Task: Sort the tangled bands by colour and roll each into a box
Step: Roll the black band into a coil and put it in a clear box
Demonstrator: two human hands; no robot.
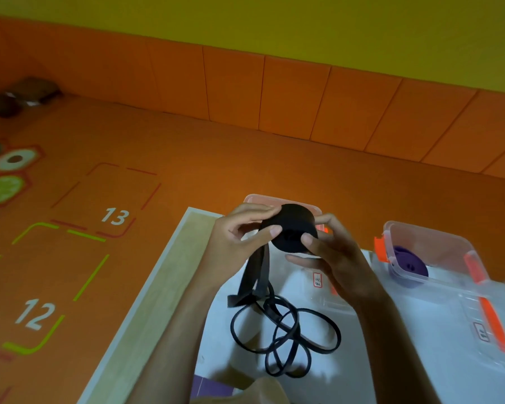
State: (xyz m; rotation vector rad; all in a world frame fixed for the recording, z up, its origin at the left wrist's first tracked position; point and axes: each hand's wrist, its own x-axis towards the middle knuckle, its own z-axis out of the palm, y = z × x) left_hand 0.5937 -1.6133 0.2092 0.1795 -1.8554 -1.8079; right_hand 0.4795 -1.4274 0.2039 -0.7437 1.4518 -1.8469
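A black band, partly wound into a thick roll, is held above the table between both hands. My left hand pinches the roll's left side with thumb and fingers. My right hand grips its right side. The band's loose tail hangs down to a tangle of black loops on the white table. A clear box sits just behind the roll. At the right, a second clear box with orange clips holds a rolled purple band.
The white table has a pale wooden edge at its left. Clear lids with orange strips lie in front of the boxes. An orange floor mat with numbers 12 and 13 spreads to the left. A purple scrap lies near the bottom.
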